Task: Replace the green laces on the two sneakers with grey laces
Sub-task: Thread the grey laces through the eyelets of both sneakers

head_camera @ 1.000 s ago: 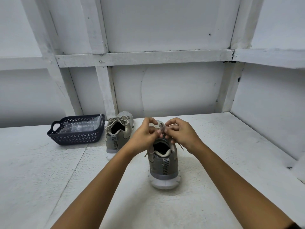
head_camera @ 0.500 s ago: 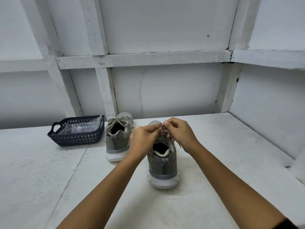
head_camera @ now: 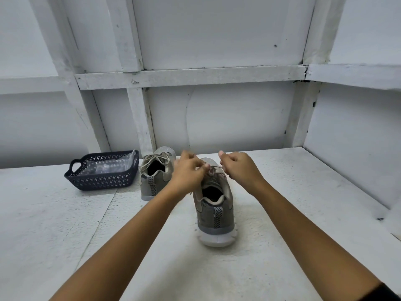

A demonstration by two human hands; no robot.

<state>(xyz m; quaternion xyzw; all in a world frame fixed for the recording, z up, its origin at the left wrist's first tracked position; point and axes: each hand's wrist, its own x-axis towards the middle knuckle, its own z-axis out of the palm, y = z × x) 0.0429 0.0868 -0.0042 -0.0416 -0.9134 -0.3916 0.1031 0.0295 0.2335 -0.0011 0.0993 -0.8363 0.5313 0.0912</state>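
Observation:
Two grey-green sneakers stand on the white table (head_camera: 282, 268), heels toward me. The near sneaker (head_camera: 213, 211) is in the middle; its lace (head_camera: 213, 170) is stretched over the tongue between my hands. My left hand (head_camera: 188, 172) pinches the lace's left part with curled fingers. My right hand (head_camera: 240, 167) pinches the right part, a little apart from the left hand. The far sneaker (head_camera: 155, 172) stands to the left with its pale lace (head_camera: 155, 158) tied in a bow. The lace colour is hard to tell.
A dark blue perforated basket (head_camera: 102, 181) with clear plastic inside sits at the left, beside the far sneaker. White framed walls close the back and the right side.
My hands, pressed together over the tongue a second ago, have drawn apart sideways, pulling the lace taut between them. The sneakers and basket have not moved.

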